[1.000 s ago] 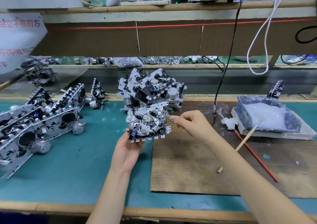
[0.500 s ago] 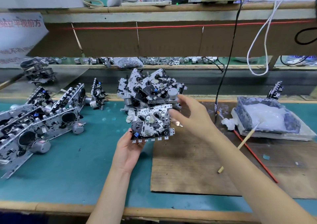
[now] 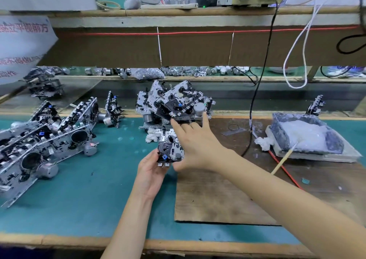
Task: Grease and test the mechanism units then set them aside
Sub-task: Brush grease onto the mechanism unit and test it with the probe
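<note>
- The left hand (image 3: 151, 171) is near the middle of the frame. Its fingers curl round the bottom of 1 metal unit (image 3: 169, 149) and hold it up off the table.
- The unit stands on end. Its long side runs up and down in the frame, and its top points toward the back of the table.
- Its flat face, full of little parts, looks at the camera. A small blue part sits at its lower left corner.
- The right hand (image 3: 198, 145) comes in from the lower right and covers the right side of the unit. Its fingers (image 3: 173, 122) are straight and spread, and it holds nothing.
- Those fingers point up and reach the bottom edge of a pile of units (image 3: 178, 102) in the upper middle. I cannot tell if they touch it.
- A row of units (image 3: 45, 145) leans together at the left of the frame.
- A tray (image 3: 276, 123) sits at the right. It is full of white grease (image 3: 305, 136).
- A stick (image 3: 282, 160) has its top end at the grease, and its low end points down toward the wooden board (image 3: 217, 195).
- The board lies on a green mat (image 3: 79, 179).
</note>
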`<action>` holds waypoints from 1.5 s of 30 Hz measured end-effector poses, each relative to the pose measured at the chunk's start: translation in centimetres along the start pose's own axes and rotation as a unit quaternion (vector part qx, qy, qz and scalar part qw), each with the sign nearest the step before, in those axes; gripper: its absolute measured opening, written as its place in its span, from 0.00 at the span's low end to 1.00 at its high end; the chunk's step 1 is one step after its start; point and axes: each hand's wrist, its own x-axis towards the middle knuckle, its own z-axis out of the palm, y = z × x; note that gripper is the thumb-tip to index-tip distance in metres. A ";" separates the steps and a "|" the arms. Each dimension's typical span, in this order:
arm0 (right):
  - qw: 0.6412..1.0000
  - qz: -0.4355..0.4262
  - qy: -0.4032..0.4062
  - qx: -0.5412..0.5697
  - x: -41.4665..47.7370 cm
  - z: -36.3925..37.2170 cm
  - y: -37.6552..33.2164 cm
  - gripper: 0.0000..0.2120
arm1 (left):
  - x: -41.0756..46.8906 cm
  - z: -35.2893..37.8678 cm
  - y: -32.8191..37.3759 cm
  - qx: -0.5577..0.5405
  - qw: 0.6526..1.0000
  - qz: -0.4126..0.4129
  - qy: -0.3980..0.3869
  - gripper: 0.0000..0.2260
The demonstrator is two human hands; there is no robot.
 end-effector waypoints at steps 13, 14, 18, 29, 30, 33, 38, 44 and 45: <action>0.941 0.311 -0.128 0.041 -8.1 -0.9 7.9 0.19 | 0.7 -0.5 -0.4 -0.031 1.000 -0.003 -0.006 0.24; 0.928 0.325 -0.178 0.039 -9.0 -0.6 8.3 0.20 | 0.7 -0.5 -0.5 -0.030 0.999 -0.003 -0.008 0.24; 0.888 0.338 -0.296 0.101 -11.3 0.4 9.7 0.21 | 0.7 -0.5 -0.5 -0.024 1.000 -0.006 -0.014 0.24; 0.883 0.439 -0.018 0.164 -13.3 0.2 12.8 0.13 | 0.6 -0.6 -0.6 -0.005 1.000 -0.017 -0.020 0.26; 0.884 0.442 -0.003 0.155 -13.3 0.5 13.1 0.12 | 0.6 -0.6 -0.6 -0.005 1.000 -0.018 -0.019 0.26; 0.888 0.438 0.019 0.137 -13.2 1.3 13.7 0.11 | 0.6 -0.6 -0.6 -0.002 1.000 -0.018 -0.017 0.26; 0.897 0.382 0.173 0.142 -12.4 0.1 12.6 0.14 | 0.4 -0.2 -0.6 0.006 1.000 -0.012 -0.011 0.27; 0.823 0.160 0.299 0.455 -10.1 -3.8 6.1 0.08 | 0.3 -0.1 -0.4 0.007 1.000 -0.009 -0.010 0.25; 0.818 0.134 0.283 0.484 -9.7 -4.1 5.2 0.09 | 0.3 -0.1 -0.4 0.008 1.000 -0.008 -0.010 0.25</action>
